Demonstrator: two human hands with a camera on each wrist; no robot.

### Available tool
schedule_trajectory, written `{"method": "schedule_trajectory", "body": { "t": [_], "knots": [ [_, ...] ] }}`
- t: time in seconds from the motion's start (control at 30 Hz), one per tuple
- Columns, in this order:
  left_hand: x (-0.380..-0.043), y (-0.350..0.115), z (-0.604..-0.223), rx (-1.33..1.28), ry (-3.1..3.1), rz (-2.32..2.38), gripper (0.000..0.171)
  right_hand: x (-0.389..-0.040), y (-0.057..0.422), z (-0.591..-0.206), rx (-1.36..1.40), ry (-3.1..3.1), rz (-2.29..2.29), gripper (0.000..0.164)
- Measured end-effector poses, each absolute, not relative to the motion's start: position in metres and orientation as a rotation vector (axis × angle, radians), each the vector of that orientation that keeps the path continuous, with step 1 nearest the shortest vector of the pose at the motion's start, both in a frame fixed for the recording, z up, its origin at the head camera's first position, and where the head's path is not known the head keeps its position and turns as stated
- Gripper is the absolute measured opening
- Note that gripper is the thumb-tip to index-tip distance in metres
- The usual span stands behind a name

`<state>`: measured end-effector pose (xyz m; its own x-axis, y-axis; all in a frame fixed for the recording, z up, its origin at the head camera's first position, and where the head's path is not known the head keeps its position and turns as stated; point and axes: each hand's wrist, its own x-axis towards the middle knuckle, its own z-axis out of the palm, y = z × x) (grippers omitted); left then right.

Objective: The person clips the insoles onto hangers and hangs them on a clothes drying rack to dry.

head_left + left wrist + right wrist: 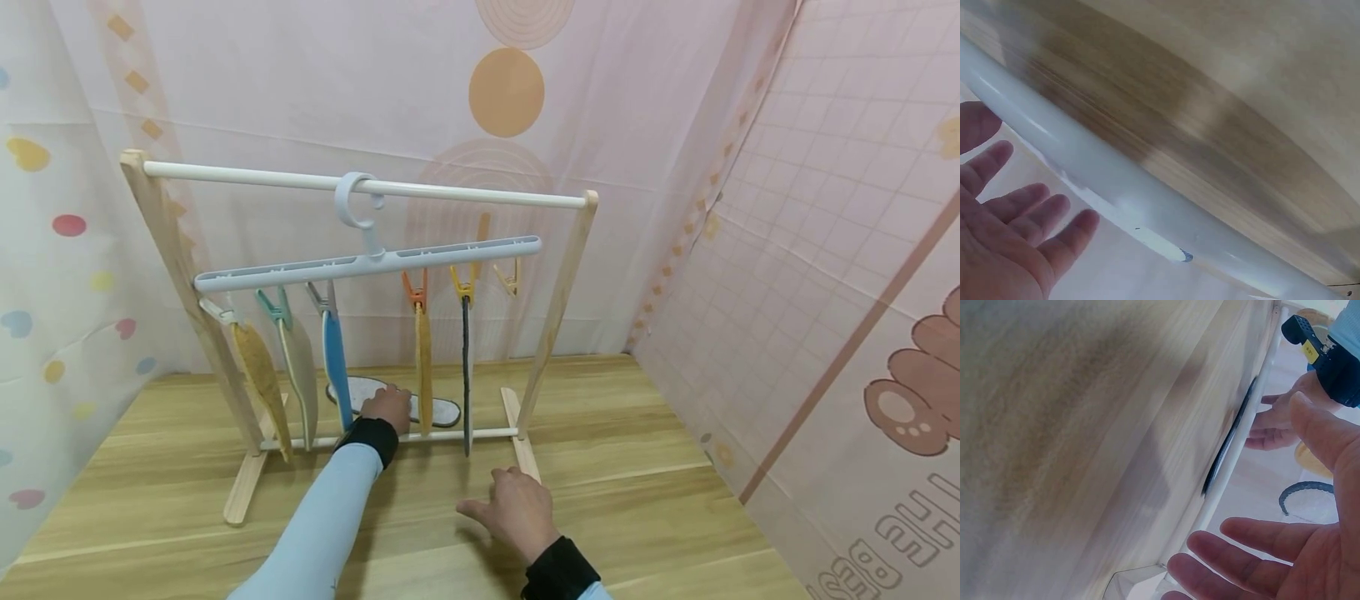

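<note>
My left hand (387, 408) reaches past the rack's white lower rod (491, 433), over a grey insole (446, 412) with a dark edge that lies flat behind it. In the left wrist view its fingers (1072, 240) are spread and relaxed beside the rod, holding nothing. Part of the insole is hidden behind the hand. Nearer the front, my right hand (519, 512) hovers above the table with thumb and fingers apart and nothing in them. A blue insole (336, 367) and a yellow insole (424, 371) hang on either side of the left hand.
A grey hanger (367, 265) hooks over the wooden rack's top rod (465, 193). Clips also carry a mustard insole (258, 375), a cream insole (300, 375) and a dark-edged insole (467, 375). One beige clip (512, 279) hangs bare. Patterned cloth (645, 100) surrounds the wooden table (637, 500).
</note>
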<state>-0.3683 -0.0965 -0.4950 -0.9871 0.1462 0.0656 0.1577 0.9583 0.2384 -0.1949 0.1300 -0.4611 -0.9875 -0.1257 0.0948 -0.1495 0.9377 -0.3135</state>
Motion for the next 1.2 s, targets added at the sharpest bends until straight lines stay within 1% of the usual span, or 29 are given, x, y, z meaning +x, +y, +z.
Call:
{"method": "schedule_trajectory", "body": {
  "t": [0.1, 0.23, 0.3, 0.37, 0.57, 0.8, 1.03, 1.2],
  "knots": [
    [-0.371, -0.096, -0.495, -0.049, -3.096, -0.428, 0.033, -0.195, 0.13, -0.462, 0.214, -3.014, 0.498, 0.071],
    [-0.372, -0.099, -0.49, 0.291, -3.102, -0.492, 0.054, -0.195, 0.131, -0.462, 0.212, -3.011, 0.492, 0.07],
    [-0.372, -0.1, -0.487, 0.398, -3.116, -0.455, 0.064, -0.195, 0.132, -0.462, 0.213, -3.011, 0.485, 0.07],
    [-0.37, -0.101, -0.485, 0.448, -3.156, -0.359, 0.072, -0.195, 0.133, -0.462, 0.213, -3.015, 0.479, 0.071],
    [-0.362, -0.108, -0.486, 0.338, -3.185, -0.111, 0.075, -0.195, 0.135, -0.461, 0.213, -3.033, 0.498, 0.072],
    [-0.366, -0.117, -0.5, 0.349, -3.168, -0.116, 0.081, -0.194, 0.137, -0.462, 0.198, -3.031, 0.482, 0.068],
    [-0.37, -0.121, -0.505, 0.241, -3.194, 0.068, 0.077, -0.194, 0.139, -0.464, 0.188, -3.025, 0.471, 0.065],
    [-0.372, -0.119, -0.501, 0.306, -3.232, 0.045, 0.069, -0.194, 0.139, -0.463, 0.194, -3.024, 0.464, 0.066]
  ]
}}
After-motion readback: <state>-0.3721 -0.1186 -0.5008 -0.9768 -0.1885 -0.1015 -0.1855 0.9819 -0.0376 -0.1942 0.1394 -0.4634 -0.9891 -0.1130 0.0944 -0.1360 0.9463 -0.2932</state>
